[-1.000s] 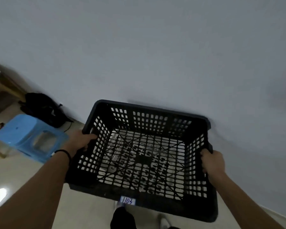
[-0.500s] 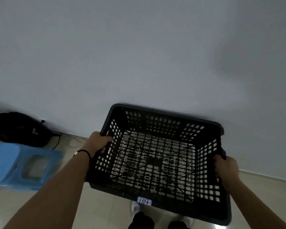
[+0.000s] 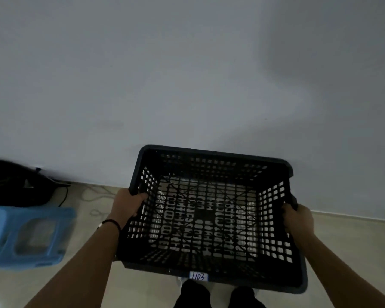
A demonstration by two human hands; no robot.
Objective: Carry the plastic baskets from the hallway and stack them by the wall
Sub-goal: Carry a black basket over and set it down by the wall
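I hold one black plastic basket with perforated walls and floor in front of me, above the floor and close to the white wall. It is empty and carries a small white label reading 1103 on its near rim. My left hand grips the left rim, a black band on its wrist. My right hand grips the right rim. The basket's far edge nearly meets the wall.
A blue plastic stool stands on the tiled floor at the left. Behind it a black bag lies against the wall, with a thin cord trailing on the floor. My legs show below the basket.
The view has swung right and downward: the stool and bag slid toward the left edge. The basket has come nearer the wall and sits lower, both hands still on its rims.
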